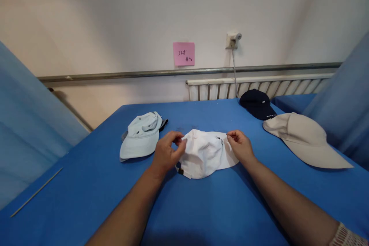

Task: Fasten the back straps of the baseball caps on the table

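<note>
A white baseball cap (201,155) lies on its side in the middle of the blue-covered table, its brim to the right and its back strap with a dark buckle at the lower left. My left hand (170,152) pinches the crown at its left edge. With thumb and fingers closed, my right hand (240,144) grips the brim by its upper edge, near a small black print. Left of my left hand is a light blue cap (142,132), lying on top of darker headwear that mostly stays hidden.
On the right rest a beige cap (305,138) and, behind it, a navy cap (256,103). A thin stick (36,192) lies at the left edge. Blue curtains hang on both sides. A pink note (183,54), a socket (232,41) and a radiator (225,88) are at the wall.
</note>
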`<state>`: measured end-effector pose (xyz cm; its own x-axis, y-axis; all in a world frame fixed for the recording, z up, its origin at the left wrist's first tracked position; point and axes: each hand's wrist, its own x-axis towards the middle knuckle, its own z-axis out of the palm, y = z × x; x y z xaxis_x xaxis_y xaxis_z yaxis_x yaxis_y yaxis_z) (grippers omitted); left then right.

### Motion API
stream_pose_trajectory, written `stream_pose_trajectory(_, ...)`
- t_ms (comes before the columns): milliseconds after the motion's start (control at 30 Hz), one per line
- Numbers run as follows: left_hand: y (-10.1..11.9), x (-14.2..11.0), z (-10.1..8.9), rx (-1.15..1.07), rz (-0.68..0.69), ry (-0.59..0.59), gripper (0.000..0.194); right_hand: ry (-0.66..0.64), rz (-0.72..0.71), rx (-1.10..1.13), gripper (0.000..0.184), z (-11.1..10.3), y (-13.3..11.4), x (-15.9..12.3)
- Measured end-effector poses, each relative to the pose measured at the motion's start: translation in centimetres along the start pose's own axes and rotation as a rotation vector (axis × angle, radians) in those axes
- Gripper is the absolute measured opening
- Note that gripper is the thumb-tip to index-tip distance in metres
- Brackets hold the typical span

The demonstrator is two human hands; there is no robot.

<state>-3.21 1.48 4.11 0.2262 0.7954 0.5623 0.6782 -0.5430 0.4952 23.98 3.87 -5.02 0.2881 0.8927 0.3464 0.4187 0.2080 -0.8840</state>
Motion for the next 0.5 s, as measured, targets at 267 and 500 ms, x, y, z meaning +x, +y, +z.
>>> stream_pose_trajectory(267,2.5,-0.8,0.2,0.211,0.26,-0.141,0.016,-0.08,-0.035,-0.175,0.016,-0.1,0.4,-0.2)
stream_pose_trajectory(500,2.8,-0.7,-0.3,0.307,0.251,-0.245,0.017,-0.077,-0.004,-0.226,0.017,0.0,1.0,0.0)
